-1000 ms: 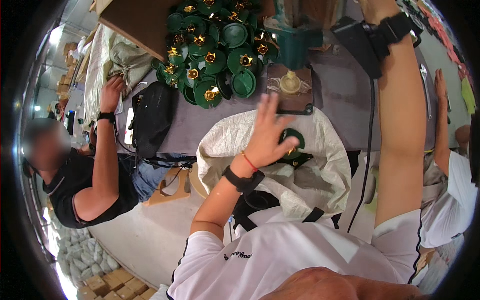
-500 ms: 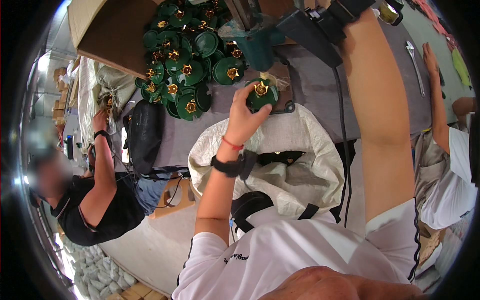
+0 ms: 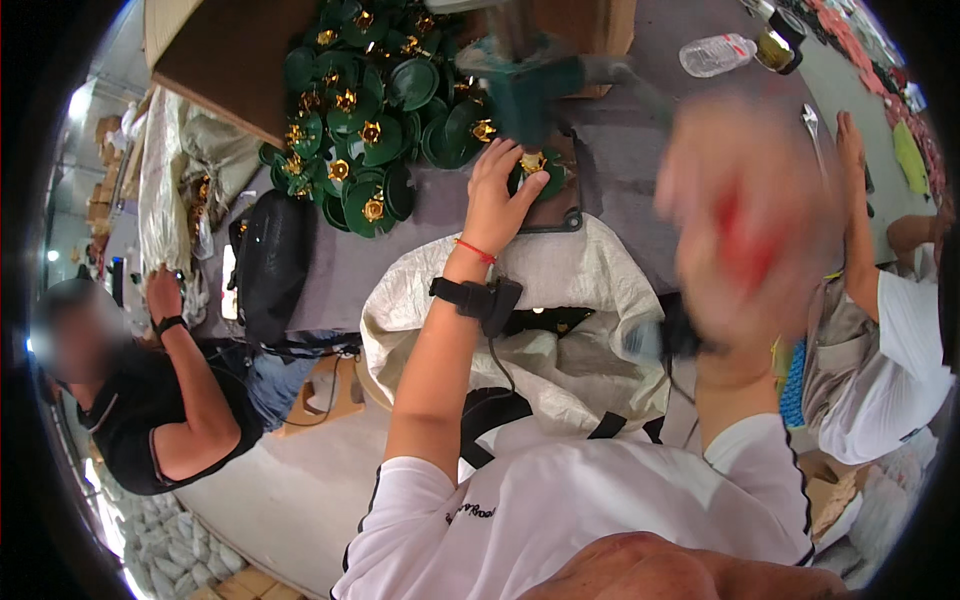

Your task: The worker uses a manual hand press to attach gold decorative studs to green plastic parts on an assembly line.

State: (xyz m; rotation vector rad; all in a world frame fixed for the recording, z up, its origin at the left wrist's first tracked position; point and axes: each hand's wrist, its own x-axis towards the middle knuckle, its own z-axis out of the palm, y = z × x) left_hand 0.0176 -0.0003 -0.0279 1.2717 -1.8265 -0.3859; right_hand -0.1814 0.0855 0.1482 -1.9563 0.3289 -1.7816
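Note:
My left hand reaches across the grey table and pinches a green disc with a gold centre, which sits on a dark base plate under a teal press-like machine. A black wrist strap with a cable sits on that forearm. My right hand is close to the camera and heavily blurred, with a red smear across it; what it holds cannot be made out. A pile of the same green discs lies left of the machine.
A white woven sack gapes open in front of me. A black bag and a cardboard box sit at left. A person in black sits left; another in white is at right. A plastic bottle lies beyond.
My left hand rose from over the sack, took a green disc and brought it under the machine. My right arm came off the machine's top and swung toward the camera.

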